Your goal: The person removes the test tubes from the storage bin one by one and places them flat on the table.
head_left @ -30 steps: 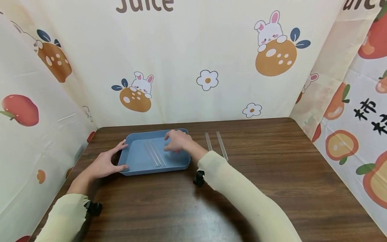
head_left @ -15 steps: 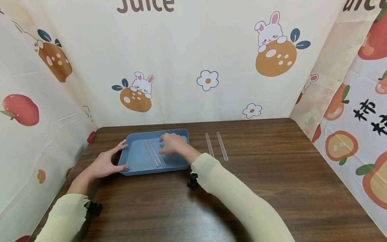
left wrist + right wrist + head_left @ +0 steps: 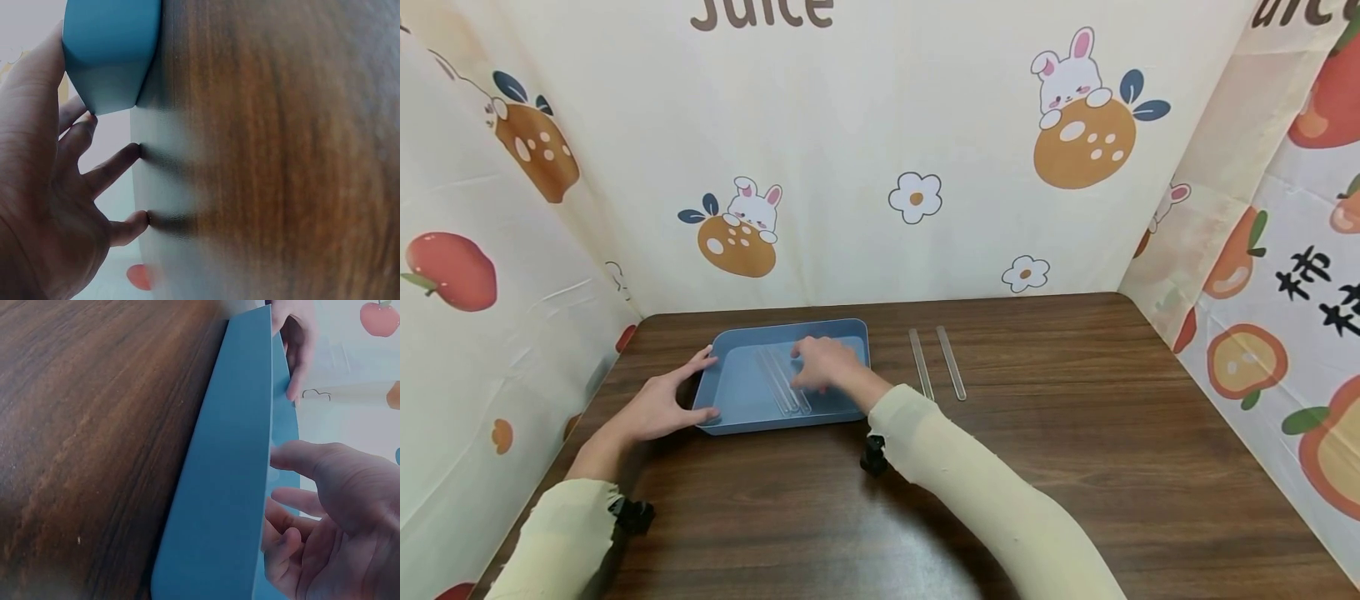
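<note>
A blue rectangular tray lies on the table. Clear test tubes rest side by side near its middle. My left hand spreads along the tray's left end, with the thumb at the near corner and the fingers farther back; in the left wrist view, two fingertips touch the tabletop. Over the tray, my right hand reaches down beside the tubes, thumb and index finger apart. In the right wrist view the tray wall hides the tubes, so contact with them cannot be told.
Two more clear test tubes, a left one and a right one, lie on the brown wooden table right of the tray. Printed cloth walls enclose the back and both sides.
My right hand has moved left and slightly down across the tray, towards the tubes in it. My left hand and the tray have stayed in place.
</note>
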`<state>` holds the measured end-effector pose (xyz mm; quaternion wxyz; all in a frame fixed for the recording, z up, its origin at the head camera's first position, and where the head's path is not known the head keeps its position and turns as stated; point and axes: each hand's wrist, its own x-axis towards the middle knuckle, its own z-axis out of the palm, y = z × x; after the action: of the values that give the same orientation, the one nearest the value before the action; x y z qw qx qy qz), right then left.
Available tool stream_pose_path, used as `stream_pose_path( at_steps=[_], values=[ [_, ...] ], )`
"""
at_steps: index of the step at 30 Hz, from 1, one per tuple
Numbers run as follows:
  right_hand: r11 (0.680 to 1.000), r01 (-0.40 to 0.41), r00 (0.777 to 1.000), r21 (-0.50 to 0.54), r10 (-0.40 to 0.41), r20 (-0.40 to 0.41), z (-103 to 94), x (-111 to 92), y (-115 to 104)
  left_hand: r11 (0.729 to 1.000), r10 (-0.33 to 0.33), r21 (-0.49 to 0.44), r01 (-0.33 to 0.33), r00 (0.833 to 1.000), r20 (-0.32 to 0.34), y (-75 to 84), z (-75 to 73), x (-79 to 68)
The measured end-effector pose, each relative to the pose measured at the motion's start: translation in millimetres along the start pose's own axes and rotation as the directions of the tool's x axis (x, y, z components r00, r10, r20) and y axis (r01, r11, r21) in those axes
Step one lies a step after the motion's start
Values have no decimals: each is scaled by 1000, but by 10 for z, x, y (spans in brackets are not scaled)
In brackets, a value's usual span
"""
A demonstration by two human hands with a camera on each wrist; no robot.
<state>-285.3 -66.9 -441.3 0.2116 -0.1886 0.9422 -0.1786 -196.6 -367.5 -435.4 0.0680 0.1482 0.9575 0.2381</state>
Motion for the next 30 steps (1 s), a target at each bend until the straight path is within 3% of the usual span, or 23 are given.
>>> stream_pose_path(
  at_steps=[3,10,20,30],
  values=[
    [1000,-3,1000,0,3,6,3,8,-4,1000,0,0,0,1000,0,5,-3,1],
    [1000,16,999,10,-15,-38,-151,-372,-150,1000,0,0,0,1000,1,13,-9,-1],
    [1000,5,1000,19,-6,14,46,54,64,1000,-5,-9,5,1000,5,18,-17,10],
    [998,58,996,1,-58,69,56,158,195,1000,-8,-17,8,1000,3,7,-4,15]
  ],
)
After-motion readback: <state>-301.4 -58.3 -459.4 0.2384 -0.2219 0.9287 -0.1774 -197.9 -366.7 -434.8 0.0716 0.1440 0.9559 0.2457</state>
